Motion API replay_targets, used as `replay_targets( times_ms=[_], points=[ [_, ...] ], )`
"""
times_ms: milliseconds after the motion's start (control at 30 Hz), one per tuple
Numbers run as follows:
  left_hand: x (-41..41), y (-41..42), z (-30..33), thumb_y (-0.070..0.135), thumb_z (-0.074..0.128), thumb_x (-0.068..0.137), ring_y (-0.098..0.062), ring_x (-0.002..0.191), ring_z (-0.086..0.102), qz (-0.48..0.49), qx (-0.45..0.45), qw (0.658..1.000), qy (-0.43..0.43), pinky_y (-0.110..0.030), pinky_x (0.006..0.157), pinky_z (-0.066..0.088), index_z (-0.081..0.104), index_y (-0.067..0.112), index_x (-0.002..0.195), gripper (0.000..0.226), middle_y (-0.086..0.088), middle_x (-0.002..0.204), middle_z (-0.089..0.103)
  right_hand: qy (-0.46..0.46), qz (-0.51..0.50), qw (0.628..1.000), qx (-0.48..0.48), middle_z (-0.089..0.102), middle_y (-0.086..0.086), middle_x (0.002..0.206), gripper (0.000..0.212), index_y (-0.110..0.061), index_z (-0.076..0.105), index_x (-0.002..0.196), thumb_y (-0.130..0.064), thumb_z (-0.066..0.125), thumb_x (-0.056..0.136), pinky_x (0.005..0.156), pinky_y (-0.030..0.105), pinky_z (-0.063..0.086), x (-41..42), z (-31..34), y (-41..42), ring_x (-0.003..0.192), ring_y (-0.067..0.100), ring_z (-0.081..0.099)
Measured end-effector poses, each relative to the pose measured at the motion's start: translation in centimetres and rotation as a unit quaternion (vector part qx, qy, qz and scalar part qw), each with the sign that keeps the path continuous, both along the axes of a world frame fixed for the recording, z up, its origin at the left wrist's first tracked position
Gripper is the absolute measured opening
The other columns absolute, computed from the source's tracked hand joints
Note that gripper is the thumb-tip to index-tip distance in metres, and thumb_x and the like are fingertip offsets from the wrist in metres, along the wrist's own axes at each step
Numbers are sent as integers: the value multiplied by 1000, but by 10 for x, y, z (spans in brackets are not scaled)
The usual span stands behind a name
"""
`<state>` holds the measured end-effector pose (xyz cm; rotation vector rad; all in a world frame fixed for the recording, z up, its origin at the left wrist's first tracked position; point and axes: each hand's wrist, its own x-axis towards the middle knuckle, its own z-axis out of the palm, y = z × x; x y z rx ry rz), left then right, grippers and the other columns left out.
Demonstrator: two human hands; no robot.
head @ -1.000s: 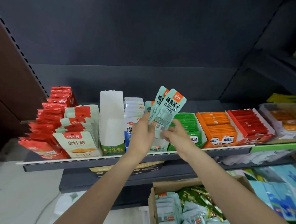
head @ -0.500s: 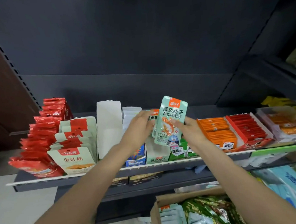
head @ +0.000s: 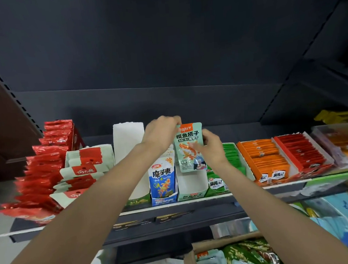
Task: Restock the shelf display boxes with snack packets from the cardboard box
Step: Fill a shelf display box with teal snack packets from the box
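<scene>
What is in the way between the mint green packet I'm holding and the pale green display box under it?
Nothing visible: the mint green packet, held by left hand and right hand, hangs directly above the pale green display box, whose front section looks open.

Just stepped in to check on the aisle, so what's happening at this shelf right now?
A person is restocking. Both hands hold a pale green snack packet upright above the mint-green display box on the shelf: the left hand pinches its top corner, the right hand grips its right edge. The packet is not yet down in the box. Below, an open brown cardboard box holds more packets.
</scene>
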<state>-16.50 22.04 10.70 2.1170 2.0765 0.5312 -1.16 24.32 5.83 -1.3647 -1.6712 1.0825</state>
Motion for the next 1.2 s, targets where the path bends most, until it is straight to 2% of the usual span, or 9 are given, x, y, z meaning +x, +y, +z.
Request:
replay_targets(
  times_ms=[133, 233, 333, 400, 500, 633, 833, 1100, 1200],
  points=[
    [-4, 4, -1, 32, 43, 100, -23, 94, 58, 15, 74, 991, 109, -33, 80, 38, 61, 17, 106, 24, -2, 95, 68, 6, -38, 998, 46, 64, -10, 84, 18, -16, 57, 94, -7, 69, 84, 60, 10, 49, -5, -8, 1, 75, 0, 62],
    [-1, 5, -10, 29, 46, 99, -22, 94, 57, 2, 45, 992, 122, -33, 83, 37, 63, 19, 105, 21, 0, 95, 68, -110, -51, 989, 84, 56, 1, 92, 19, -13, 62, 94, -17, 74, 80, 67, 20, 45, -2, -18, 6, 84, 12, 56],
    [4, 8, -19, 18, 50, 96, -21, 96, 55, -6, 3, 989, 150, -33, 85, 36, 65, 18, 102, 16, -3, 97, 67, -147, -36, 986, 75, 53, 1, 96, 27, -13, 60, 102, -14, 75, 79, 63, 10, 39, 3, -18, 10, 81, 10, 52],
    [7, 9, -24, 19, 51, 96, -22, 100, 53, -4, -20, 990, 139, -33, 87, 37, 65, 16, 105, 17, -5, 103, 64, -145, -13, 987, 75, 57, 3, 99, 24, -13, 60, 104, -11, 70, 83, 61, 7, 41, 6, -15, 14, 77, 6, 52],
    [10, 9, -28, 21, 53, 95, -21, 107, 51, -1, -16, 991, 130, -34, 90, 37, 62, 15, 113, 21, -5, 111, 63, -166, 2, 982, 89, 58, 7, 100, 16, -9, 63, 103, -7, 65, 87, 70, 14, 45, 6, -10, 19, 80, 9, 54],
    [14, 2, -27, 19, 51, 95, -20, 111, 48, 21, 13, 994, 107, -33, 91, 36, 57, 18, 118, 24, -3, 116, 60, -148, 7, 984, 101, 59, 6, 104, 18, -10, 65, 105, -6, 63, 88, 66, 0, 39, 7, -5, 18, 83, 7, 55],
    [35, -41, -21, 20, 46, 97, -19, 112, 47, 63, 55, 996, 25, -32, 93, 38, 52, 18, 124, 28, -1, 121, 57, -106, 22, 986, 125, 61, -3, 103, 15, -13, 66, 103, -12, 63, 89, 68, -2, 40, 30, 14, -14, 82, -5, 57],
    [126, -152, -59, 26, 44, 96, -22, 105, 56, 90, -65, 991, -78, -35, 79, 45, 50, 18, 122, 28, -1, 112, 61, -101, 163, 981, 15, 63, -9, 81, 18, -20, 64, 96, -4, 60, 88, 70, 13, 44, 109, -22, -108, 73, -3, 56],
    [164, -185, -84, 26, 46, 96, -23, 103, 57, 101, -109, 983, -104, -34, 77, 45, 52, 16, 116, 23, -2, 112, 59, -177, 221, 959, -7, 63, -9, 86, 15, -14, 65, 101, -7, 58, 89, 70, 11, 45, 145, -50, -137, 78, 0, 59]
  ],
)
